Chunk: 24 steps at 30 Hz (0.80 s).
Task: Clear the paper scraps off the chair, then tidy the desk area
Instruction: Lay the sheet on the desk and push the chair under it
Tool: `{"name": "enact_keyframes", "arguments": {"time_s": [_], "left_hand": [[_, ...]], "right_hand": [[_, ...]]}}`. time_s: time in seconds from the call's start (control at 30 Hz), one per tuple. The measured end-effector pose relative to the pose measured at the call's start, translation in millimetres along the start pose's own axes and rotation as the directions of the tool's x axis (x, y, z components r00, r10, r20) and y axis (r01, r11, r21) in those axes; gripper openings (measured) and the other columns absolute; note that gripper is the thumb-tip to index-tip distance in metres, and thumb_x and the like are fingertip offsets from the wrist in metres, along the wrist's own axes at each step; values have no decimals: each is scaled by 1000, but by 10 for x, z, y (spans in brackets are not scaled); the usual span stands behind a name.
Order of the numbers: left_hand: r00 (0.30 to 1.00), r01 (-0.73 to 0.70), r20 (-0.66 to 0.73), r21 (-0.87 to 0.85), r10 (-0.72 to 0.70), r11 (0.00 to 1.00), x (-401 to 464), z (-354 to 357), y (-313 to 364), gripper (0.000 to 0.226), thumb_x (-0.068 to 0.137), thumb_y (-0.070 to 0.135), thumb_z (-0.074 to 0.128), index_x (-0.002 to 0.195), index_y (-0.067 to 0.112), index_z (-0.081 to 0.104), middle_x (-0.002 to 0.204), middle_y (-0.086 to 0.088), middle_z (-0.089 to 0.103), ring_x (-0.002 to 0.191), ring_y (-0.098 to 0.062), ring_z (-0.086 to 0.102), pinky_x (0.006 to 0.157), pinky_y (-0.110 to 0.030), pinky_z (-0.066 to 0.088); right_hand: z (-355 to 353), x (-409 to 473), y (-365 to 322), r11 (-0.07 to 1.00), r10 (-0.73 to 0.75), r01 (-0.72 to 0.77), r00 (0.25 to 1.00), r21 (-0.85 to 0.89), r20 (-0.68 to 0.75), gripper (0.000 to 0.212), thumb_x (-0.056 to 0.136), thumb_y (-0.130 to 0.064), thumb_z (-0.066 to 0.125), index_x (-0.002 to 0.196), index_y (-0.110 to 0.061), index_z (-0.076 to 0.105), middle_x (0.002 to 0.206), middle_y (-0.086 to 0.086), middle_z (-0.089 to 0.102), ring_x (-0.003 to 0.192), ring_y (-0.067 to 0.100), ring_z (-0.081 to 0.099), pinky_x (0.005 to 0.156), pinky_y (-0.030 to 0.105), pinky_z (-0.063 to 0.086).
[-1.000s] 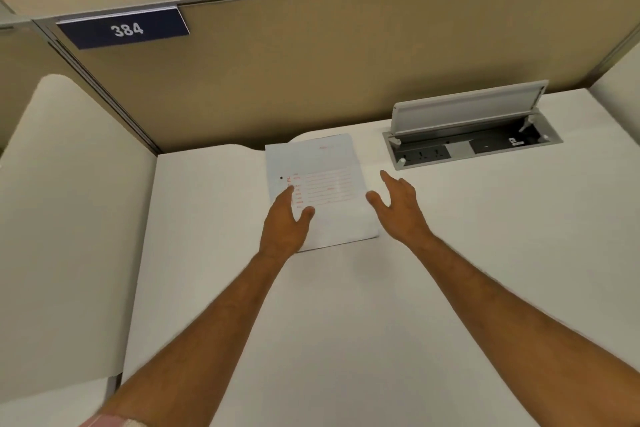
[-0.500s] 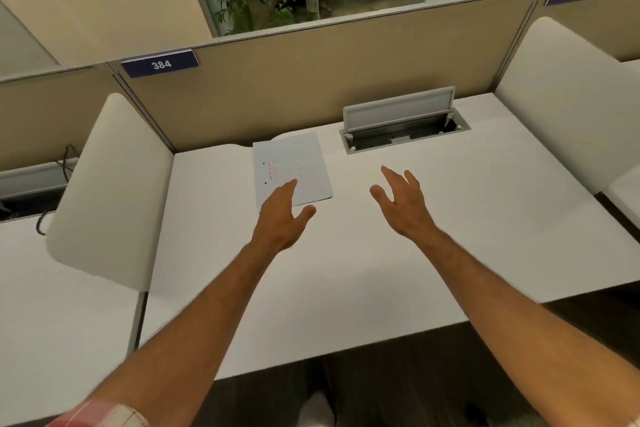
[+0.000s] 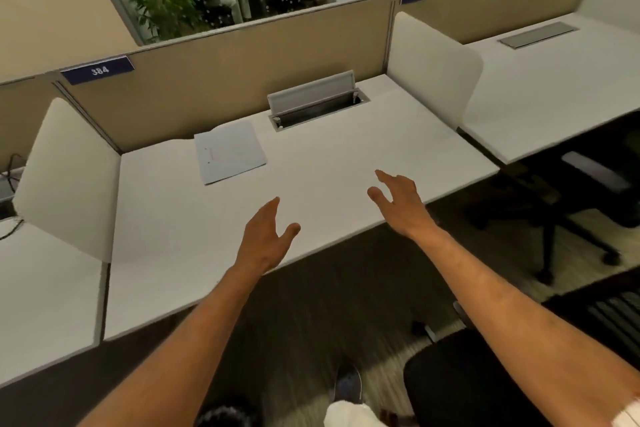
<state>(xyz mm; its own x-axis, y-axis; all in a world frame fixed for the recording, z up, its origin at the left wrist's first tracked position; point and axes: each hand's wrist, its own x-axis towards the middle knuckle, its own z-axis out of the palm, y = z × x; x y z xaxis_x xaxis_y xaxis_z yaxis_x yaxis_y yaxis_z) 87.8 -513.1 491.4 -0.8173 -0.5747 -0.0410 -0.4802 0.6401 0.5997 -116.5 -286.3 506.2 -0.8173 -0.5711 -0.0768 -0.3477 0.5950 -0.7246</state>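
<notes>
A white sheet of paper (image 3: 229,152) with faint red print lies flat on the white desk (image 3: 332,156), near the back left. My left hand (image 3: 265,237) hovers open above the desk's front edge, well short of the sheet. My right hand (image 3: 401,204) is also open, fingers spread, above the front edge to the right. Neither hand holds anything. A black chair seat (image 3: 460,381) shows at the bottom right, partly under my right forearm; no scraps are visible on it.
An open cable tray (image 3: 317,104) with a raised lid sits at the desk's back. White side dividers (image 3: 69,180) (image 3: 433,66) flank the desk, with a beige partition behind. Another black office chair (image 3: 588,191) stands at the neighbouring desk on the right. My shoe (image 3: 348,386) is on the carpet.
Both hands have drawn back from the sheet to the desk's front edge. The view has pulled away from the desk, and the floor and chair seat have come into sight.
</notes>
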Motion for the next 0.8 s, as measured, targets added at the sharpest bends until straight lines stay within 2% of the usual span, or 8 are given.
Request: {"name": "enact_keyframes", "arguments": {"time_s": [0.17, 0.23, 0.33, 0.47, 0.57, 0.7, 0.8], "left_hand": [[999, -45, -3, -37, 45, 998, -1239, 345, 304, 76, 93, 58, 56, 154, 25, 26, 160, -3, 32, 145, -25, 32, 117, -44, 27], [999, -39, 22, -66, 41, 997, -1742, 537, 469, 77, 91, 58, 58, 153, 26, 27, 158, -4, 36, 143, -24, 36, 115, -44, 32], [995, -47, 87, -58, 51, 997, -2320, 868, 715, 79, 90, 55, 59, 154, 22, 27, 158, -5, 36, 144, -23, 34, 117, -43, 29], [988, -43, 143, -76, 54, 996, -2891, 1328, 1063, 78, 92, 51, 60, 155, 18, 27, 159, -6, 35, 146, -22, 31, 118, -40, 27], [981, -67, 175, -87, 81, 994, -3219, 1693, 1393, 77, 93, 50, 60, 155, 18, 28, 159, -5, 35, 145, -20, 32, 116, -37, 27], [962, -110, 240, -86, 128, 990, -3555, 2254, 2056, 77, 93, 47, 61, 155, 17, 27, 159, -5, 34, 145, -19, 31, 116, -34, 25], [947, -162, 261, -113, 187, 980, -3759, 2696, 2701, 78, 93, 46, 62, 156, 17, 26, 159, -4, 34, 145, -19, 31, 116, -34, 26]], "right_hand": [[-275, -1364, 518, 999, 30, -28, 998, 36, -47, 62, 90, -67, 42, 146, -41, 32, 158, 3, 27, 148, 22, 20, 118, 47, 25], [-410, -1909, 728, 999, 35, -34, 998, 33, -52, 61, 92, -63, 43, 147, -37, 34, 156, 4, 33, 147, 20, 20, 118, 46, 25], [-663, -2634, 1047, 998, 57, -56, 996, 16, -61, 60, 93, -60, 43, 147, -34, 36, 152, 0, 40, 146, 17, 19, 116, 42, 26], [-1083, -3377, 1525, 996, 88, -86, 993, 34, -73, 58, 93, -56, 48, 145, -33, 40, 145, 2, 44, 141, 17, 28, 109, 37, 35], [-1436, -3830, 1929, 993, 116, -117, 989, -11, -93, 58, 92, -55, 49, 145, -33, 40, 144, 2, 45, 138, 15, 32, 112, 34, 33], [-2025, -4422, 2554, 987, 159, -162, 976, -7, -152, 66, 85, -64, 42, 144, -35, 42, 139, -6, 50, 134, 7, 33, 108, 27, 28], [-2598, -4823, 3065, 986, 153, -163, 968, -35, -200, 64, 86, -61, 43, 143, -34, 43, 134, -8, 55, 133, 10, 36, 108, 30, 29]]}}
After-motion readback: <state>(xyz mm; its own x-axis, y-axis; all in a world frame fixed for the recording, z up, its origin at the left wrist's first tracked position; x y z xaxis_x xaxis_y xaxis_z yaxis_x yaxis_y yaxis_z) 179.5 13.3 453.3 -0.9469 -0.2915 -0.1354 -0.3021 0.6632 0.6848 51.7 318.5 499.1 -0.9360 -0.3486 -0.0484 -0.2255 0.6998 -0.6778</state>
